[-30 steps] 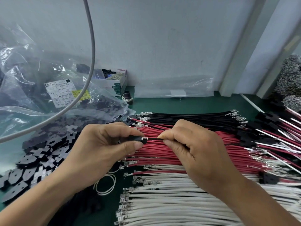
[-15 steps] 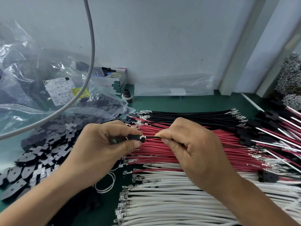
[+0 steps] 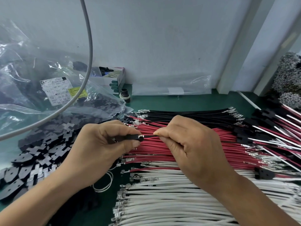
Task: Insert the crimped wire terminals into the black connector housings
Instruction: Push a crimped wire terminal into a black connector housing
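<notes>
Green bench [image 3: 187,101] against a pale wall, crowded w/ stock. Left hand [image 3: 104,144] pinches a black connector housing [image 3: 130,137] between thumb & fingertips, held above the red wires [image 3: 162,154] mid-bench. Right hand [image 3: 193,144] has its fingers curled, pinching a black wire [image 3: 149,136] just right of the housing; its metal terminal [image 3: 141,136] sits at the housing mouth, looks partly in, prob not fully seated.

Progress, as a judgement: early to mid. Finished assemblies [image 3: 267,121] w/ housings on wires lie at far right, a modest batch. Left to do: big rows of loose black wires [image 3: 187,113], red wires & white wires [image 3: 171,196], terminals bare, plus a heap of loose housings [image 3: 39,154] at near left and a clear bag [image 3: 32,88] w/ more.

Hard to make out: whether the terminal has latched, since thumb & fingertips cover most of the housing. Which cavity it goes in, can't tell. Bag label only partly legible. Right edge cuts off the finished pile; near-right wires blurred. Grey fuzzy mass [image 3: 288,75] at far right, unclear what it is.
</notes>
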A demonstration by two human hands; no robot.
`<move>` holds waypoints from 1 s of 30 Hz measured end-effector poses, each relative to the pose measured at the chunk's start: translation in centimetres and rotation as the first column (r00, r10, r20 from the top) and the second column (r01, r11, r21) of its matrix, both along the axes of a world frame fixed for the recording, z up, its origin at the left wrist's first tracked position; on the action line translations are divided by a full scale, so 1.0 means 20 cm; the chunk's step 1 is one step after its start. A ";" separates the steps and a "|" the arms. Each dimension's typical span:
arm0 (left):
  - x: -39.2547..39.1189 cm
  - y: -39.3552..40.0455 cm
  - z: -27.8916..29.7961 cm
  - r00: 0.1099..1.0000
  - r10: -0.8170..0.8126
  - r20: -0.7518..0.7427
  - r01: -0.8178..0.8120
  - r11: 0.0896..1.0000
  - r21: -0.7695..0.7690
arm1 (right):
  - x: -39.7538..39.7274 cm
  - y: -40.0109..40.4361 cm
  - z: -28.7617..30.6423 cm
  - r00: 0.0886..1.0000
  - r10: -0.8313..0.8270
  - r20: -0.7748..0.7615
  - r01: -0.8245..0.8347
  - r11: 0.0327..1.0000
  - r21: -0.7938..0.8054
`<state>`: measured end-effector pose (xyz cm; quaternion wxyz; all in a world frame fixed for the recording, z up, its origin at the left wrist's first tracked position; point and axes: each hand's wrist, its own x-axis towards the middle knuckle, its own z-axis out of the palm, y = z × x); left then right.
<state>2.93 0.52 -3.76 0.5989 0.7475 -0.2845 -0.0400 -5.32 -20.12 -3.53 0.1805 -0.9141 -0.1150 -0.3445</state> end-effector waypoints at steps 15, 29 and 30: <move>0.00 0.02 0.03 0.994 -0.070 -0.080 0.070 0.998 -0.006 | 0.00 -0.01 0.01 1.000 0.024 0.016 -0.025 0.998 0.059; -0.03 0.00 0.02 0.999 -0.043 0.001 0.043 0.999 0.002 | 0.02 0.01 -0.03 0.999 0.041 -0.005 -0.040 0.994 0.098; -0.03 0.00 0.02 0.999 -0.038 0.002 0.038 0.999 0.003 | 0.03 0.01 -0.03 0.999 0.041 -0.001 -0.041 0.997 0.073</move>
